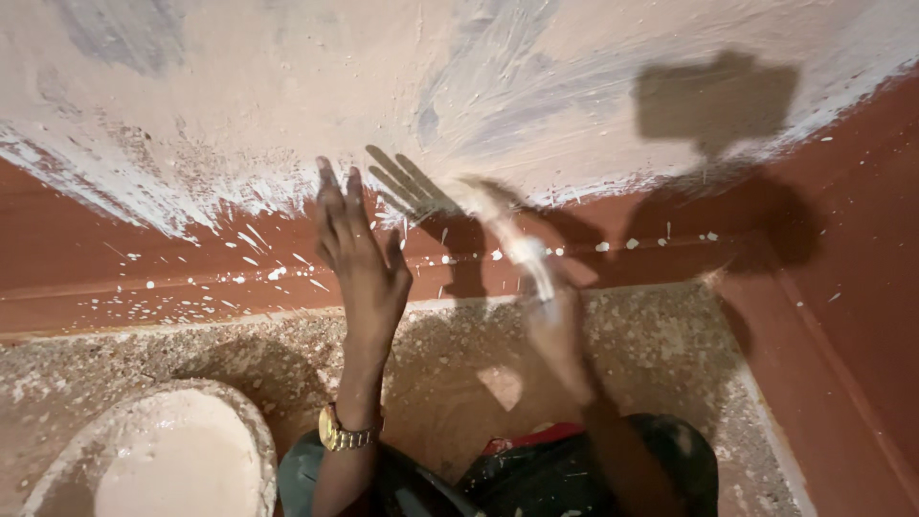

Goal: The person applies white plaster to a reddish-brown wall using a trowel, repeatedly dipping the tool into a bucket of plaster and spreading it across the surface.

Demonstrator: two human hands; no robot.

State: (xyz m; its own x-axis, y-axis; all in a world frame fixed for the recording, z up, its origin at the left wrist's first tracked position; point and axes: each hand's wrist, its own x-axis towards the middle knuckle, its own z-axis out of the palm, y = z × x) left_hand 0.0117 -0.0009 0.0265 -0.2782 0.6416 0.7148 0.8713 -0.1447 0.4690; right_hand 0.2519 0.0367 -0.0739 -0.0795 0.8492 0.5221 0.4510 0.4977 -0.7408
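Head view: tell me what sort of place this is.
Probably a room corner being painted or plastered. A pale wall coat ends raggedly above a red lower band flecked with white. A bucket of pale mix stands on the speckled floor, and the right hand swings a blurred brush.

left hand [359, 258] open by wall [287, 86] | right hand [555, 335] blurred, gripping brush [503, 225]
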